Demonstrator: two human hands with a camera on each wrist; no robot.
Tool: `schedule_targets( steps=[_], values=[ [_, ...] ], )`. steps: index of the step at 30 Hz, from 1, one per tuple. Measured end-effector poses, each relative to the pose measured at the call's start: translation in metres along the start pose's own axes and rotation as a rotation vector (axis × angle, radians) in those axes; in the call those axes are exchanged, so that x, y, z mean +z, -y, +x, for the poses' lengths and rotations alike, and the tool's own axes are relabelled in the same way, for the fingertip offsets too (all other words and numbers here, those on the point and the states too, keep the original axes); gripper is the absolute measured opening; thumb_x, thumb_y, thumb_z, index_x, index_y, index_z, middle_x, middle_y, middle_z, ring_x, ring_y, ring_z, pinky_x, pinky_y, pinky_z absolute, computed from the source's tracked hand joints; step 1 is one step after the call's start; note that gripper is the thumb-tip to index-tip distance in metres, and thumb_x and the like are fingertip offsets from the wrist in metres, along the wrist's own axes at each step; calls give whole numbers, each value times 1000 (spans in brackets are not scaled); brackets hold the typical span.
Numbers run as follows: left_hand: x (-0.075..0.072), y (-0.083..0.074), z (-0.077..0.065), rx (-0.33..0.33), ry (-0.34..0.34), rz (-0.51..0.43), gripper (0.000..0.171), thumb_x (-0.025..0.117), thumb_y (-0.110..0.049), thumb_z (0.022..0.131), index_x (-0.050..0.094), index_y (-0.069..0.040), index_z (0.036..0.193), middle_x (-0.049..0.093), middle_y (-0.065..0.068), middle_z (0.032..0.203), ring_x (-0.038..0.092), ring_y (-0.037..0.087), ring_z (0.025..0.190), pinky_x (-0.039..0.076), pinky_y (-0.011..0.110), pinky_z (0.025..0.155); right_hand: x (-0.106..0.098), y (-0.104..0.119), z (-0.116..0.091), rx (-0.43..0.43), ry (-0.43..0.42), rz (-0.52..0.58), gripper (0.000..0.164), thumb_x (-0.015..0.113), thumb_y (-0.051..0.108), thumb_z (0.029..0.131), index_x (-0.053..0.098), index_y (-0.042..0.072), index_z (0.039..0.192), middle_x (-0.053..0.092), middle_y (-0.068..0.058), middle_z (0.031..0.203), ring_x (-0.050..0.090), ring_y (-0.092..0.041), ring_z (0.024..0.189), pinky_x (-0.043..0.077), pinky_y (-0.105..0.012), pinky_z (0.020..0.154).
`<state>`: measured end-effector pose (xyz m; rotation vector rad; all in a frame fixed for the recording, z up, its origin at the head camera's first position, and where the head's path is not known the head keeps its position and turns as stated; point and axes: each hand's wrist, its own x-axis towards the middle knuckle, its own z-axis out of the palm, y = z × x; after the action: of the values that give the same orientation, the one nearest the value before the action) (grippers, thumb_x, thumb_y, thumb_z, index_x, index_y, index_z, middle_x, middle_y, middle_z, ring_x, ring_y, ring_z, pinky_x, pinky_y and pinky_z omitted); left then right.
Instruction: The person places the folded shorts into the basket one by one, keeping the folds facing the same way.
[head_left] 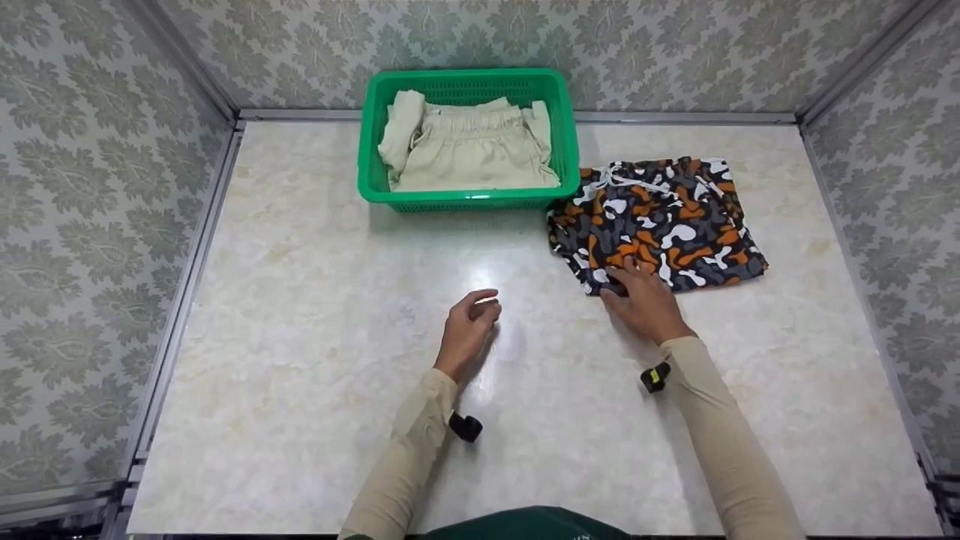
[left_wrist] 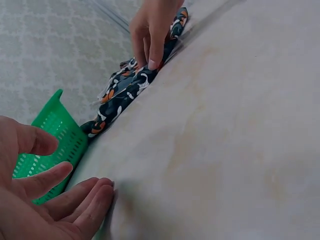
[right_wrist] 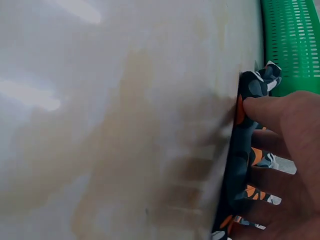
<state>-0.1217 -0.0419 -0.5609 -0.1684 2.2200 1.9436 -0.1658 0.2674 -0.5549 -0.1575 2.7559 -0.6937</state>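
Camouflage-patterned shorts (head_left: pixel 667 225) in black, grey, orange and white, with a white drawstring, lie on the table right of the green basket. My right hand (head_left: pixel 643 304) is at their near left edge, with the thumb and fingers pinching the hem. From the right wrist, that hand's thumb (right_wrist: pixel 267 111) shows at the dark folded edge and the other fingers spread over the cloth. My left hand (head_left: pixel 469 330) hovers close over the middle of the table, fingers loosely bent and holding nothing; its fingers appear parted in the left wrist view.
At the back of the table stands the green plastic basket (head_left: pixel 469 196), with beige folded clothes (head_left: pixel 476 154) inside. The shorts' back left corner lies against its right side. Patterned walls (head_left: pixel 480 37) enclose the back and both sides of the table (head_left: pixel 300 337).
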Motion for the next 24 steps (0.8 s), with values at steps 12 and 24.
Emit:
schedule_targets(
  steps=[12, 24],
  values=[
    [52, -22, 36, -110, 98, 66, 58, 68, -24, 94, 50, -12, 148, 64, 14, 132, 62, 25, 121, 48, 40, 102, 17, 21, -35, -105, -51, -194, 50, 58, 38, 103, 58, 9, 144, 43, -29, 151, 47, -49, 129, 37, -67, 103],
    [66, -18, 47, -195, 128, -79, 70, 77, -19, 89, 44, 7, 145, 66, 22, 122, 71, 26, 98, 59, 31, 79, 39, 35, -67, -199, -95, -313, 47, 57, 39, 104, 63, 10, 140, 50, -27, 146, 53, -47, 122, 43, -62, 99]
  ],
)
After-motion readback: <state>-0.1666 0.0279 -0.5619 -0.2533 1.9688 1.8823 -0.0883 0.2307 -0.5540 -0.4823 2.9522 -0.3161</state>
